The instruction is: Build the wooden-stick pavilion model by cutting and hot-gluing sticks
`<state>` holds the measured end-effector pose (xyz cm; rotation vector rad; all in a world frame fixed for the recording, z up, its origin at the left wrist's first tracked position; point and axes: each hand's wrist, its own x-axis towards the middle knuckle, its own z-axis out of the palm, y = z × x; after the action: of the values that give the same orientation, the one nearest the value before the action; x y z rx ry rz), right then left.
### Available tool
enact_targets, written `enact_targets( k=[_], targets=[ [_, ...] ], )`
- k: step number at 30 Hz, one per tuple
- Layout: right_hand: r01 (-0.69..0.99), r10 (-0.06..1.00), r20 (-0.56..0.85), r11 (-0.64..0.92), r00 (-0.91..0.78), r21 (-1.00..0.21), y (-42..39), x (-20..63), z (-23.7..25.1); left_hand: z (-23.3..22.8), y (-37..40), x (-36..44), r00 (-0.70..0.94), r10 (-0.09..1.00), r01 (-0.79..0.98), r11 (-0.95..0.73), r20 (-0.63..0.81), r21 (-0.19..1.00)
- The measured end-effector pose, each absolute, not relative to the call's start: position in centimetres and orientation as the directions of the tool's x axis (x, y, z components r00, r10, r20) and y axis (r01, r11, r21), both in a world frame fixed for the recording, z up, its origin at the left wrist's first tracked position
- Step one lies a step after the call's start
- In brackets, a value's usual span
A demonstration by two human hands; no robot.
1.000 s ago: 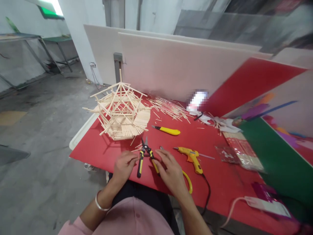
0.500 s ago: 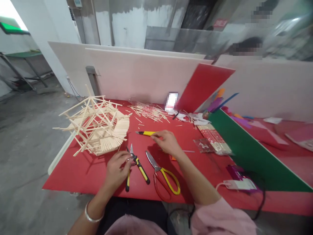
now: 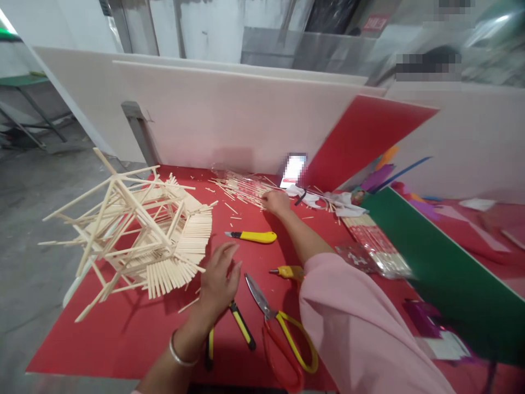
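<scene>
The right hand [image 3: 275, 201] reaches far across the red table [image 3: 123, 334] to the loose pile of thin wooden sticks [image 3: 241, 189] at the back, beside the white board [image 3: 229, 117]. Its fingers curl down onto the near edge of the pile; whether they actually pinch a stick is hard to tell from this angle. The sticks lie mostly flat, their long axes running roughly from the near right toward the far left, fanned a little.

The left hand [image 3: 219, 279] rests open, fingers spread, palm down over the head of the black-and-yellow pliers [image 3: 241, 328], whose handles point back toward the person. It grips nothing.

Just right of the pliers lie yellow-handled scissors [image 3: 283, 334], blades pointing away and left. A yellow utility knife [image 3: 252, 236] lies crosswise between the two hands, tip to the left. The glue gun [image 3: 287, 272] shows partly behind the pink sleeve [image 3: 361, 328]. The stick model [image 3: 139, 230] stands at the table's left edge.
</scene>
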<state>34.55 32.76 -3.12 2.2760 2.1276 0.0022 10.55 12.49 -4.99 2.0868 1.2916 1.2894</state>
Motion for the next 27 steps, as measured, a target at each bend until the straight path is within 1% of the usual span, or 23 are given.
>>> enact_targets(
  k=[3,7,11,17,19,23,27],
  targets=[
    [0.999,1.000,0.002,-0.023,0.023,0.038,33.4,34.2,-3.6,-5.1,12.2,10.6,0.170,0.814,0.555,-0.545,0.556,0.628],
    [0.996,0.997,-0.028,0.072,-0.071,0.058,33.2,33.0,-4.1,-5.0,12.1,11.0,0.172,0.779,0.581,-0.574,0.603,0.577],
    [0.992,0.995,-0.057,0.089,-0.085,0.086,32.8,31.9,-3.8,-5.0,12.0,11.1,0.161,0.761,0.596,-0.583,0.629,0.552],
    [0.993,0.988,-0.139,0.084,-0.072,0.085,32.3,31.9,-2.2,-5.6,12.1,10.7,0.140,0.763,0.588,-0.576,0.631,0.568],
    [0.993,0.990,-0.124,0.078,-0.067,0.086,32.2,32.1,-2.1,-5.8,12.1,10.6,0.140,0.749,0.597,-0.586,0.648,0.548],
    [0.992,0.995,-0.053,0.086,-0.081,0.095,32.8,31.7,-2.3,-6.1,12.3,10.5,0.161,0.703,0.648,-0.605,0.693,0.463],
    [0.980,0.984,-0.011,0.178,-0.177,0.084,35.2,29.2,-2.4,-5.9,12.2,10.5,0.174,0.656,0.700,-0.607,0.734,0.377]
  ],
)
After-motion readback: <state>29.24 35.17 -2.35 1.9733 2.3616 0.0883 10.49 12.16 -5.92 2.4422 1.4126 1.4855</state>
